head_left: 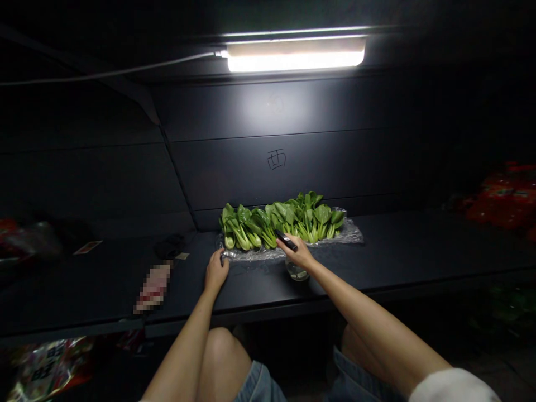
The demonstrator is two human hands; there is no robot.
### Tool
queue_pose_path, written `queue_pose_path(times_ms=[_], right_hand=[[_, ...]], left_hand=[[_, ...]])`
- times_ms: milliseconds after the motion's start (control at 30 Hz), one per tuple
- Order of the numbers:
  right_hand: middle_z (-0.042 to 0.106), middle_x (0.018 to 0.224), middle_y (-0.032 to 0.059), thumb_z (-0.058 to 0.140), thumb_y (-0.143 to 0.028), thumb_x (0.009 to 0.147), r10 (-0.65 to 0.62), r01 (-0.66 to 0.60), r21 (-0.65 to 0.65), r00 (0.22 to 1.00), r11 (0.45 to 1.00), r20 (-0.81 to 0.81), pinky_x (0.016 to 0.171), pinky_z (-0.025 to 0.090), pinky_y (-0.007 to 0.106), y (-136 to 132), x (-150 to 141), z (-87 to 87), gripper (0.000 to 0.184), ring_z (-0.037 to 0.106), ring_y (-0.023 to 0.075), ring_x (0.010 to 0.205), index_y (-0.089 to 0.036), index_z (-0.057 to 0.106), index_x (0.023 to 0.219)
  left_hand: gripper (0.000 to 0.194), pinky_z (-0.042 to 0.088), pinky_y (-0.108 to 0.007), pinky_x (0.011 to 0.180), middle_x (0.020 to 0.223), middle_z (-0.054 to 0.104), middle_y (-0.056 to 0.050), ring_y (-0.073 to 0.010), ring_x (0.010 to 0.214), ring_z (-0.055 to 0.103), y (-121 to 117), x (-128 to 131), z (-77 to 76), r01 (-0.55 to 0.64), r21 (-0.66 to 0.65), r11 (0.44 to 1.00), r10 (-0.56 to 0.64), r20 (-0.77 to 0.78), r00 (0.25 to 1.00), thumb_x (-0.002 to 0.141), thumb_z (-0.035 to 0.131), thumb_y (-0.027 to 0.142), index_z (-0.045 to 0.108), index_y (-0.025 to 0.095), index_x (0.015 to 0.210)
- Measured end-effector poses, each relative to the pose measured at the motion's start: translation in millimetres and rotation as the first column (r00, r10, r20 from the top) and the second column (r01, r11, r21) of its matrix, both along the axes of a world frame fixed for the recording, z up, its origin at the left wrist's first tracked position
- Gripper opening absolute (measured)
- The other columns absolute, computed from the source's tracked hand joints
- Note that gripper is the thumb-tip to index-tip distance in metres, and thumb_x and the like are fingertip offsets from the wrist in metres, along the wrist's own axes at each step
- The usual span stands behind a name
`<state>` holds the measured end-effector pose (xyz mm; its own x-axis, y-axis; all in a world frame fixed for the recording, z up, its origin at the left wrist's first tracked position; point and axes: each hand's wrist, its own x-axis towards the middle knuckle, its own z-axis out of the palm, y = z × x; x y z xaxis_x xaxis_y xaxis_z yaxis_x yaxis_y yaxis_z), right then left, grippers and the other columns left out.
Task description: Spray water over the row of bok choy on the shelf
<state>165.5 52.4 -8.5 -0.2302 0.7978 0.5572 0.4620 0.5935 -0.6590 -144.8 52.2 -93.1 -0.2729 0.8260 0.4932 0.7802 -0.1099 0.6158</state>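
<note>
Bok choy (281, 222): dark green leaves, pale green stalks
Plastic film (349, 233): clear, silvery glints
Phone (285, 240): black
Shelf (402, 248): charcoal black
Far wall panel (335, 170): dark grey, black handwritten character
Right packaging (500, 204): red-orange
Shorts (259, 385): faded blue denim
Sleeve (454, 388): white

A handwritten Chinese character, 西 (276, 159), stands in dark marker on the dark wall panel (335, 111) beyond the right grip (299, 252). Printed characters on a bag (44, 368), low and far left of the grip, are too blurred to read with certainty.
</note>
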Motion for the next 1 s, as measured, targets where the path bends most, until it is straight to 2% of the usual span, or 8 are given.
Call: queue_pose_path(times_ms=[200, 500, 700, 1000], right_hand=[[0.063, 0.071, 0.0012, 0.05, -0.053, 0.09, 0.054, -0.055, 0.023, 0.998, 0.998, 0.027, 0.062, 0.039, 0.024, -2, -11, 4.1, 0.038, 0.058, 0.0161, 0.066, -0.02, 0.06, 0.073], [0.061, 0.067, 0.001, 0.049, -0.053, 0.09, 0.086, -0.086, 0.023, 0.996, 0.996, 0.012, 0.062, 0.039, 0.024, -5, -27, 5.8, 0.04, 0.056, 0.0161, 0.066, -0.02, 0.061, 0.073], [0.062, 0.072, 0.0013, 0.05, -0.051, 0.09, 0.135, -0.135, -0.002, 0.991, 0.991, 0.017, 0.064, 0.039, 0.025, -7, -43, 7.6, 0.037, 0.057, 0.0164, 0.068, -0.019, 0.062, 0.077], [0.064, 0.073, 0.0017, 0.051, -0.048, 0.091, 0.117, -0.117, 0.01, 0.993, 0.993, 0.029, 0.065, 0.041, 0.026, -5, -64, 3.8, 0.033, 0.058, 0.0171, 0.068, -0.021, 0.061, 0.075]], left_hand=[[0.043, 0.044, -0.044, 0.108, 0.125, 0.064, -0.019, -0.0288, 0.119, 0.059, -1, 1, 1.6, -0.006, -0.014, 1.0, 0.007, 0.025, 1.0, 0.083, 0.047, 0.023, 0.06, 0.01, 0.121], [0.04, 0.044, -0.044, 0.109, 0.123, 0.065, -0.014, -0.0268, 0.119, 0.059, 3, -15, 0.3, 0.052, 0.03, 0.998, -0.054, 0.054, 0.997, 0.078, 0.052, 0.021, 0.062, 0.015, 0.116], [0.04, 0.044, -0.045, 0.109, 0.121, 0.066, -0.015, -0.027, 0.119, 0.059, 0, -25, -4.0, -0.006, 0.065, 0.998, 0.001, 0.072, 0.997, 0.08, 0.047, 0.02, 0.062, 0.015, 0.116], [0.039, 0.046, -0.045, 0.107, 0.12, 0.067, -0.013, -0.0262, 0.116, 0.062, 0, -26, -7.3, -0.017, 0.086, 0.996, 0.008, 0.103, 0.995, 0.081, 0.048, 0.021, 0.062, 0.016, 0.117]])
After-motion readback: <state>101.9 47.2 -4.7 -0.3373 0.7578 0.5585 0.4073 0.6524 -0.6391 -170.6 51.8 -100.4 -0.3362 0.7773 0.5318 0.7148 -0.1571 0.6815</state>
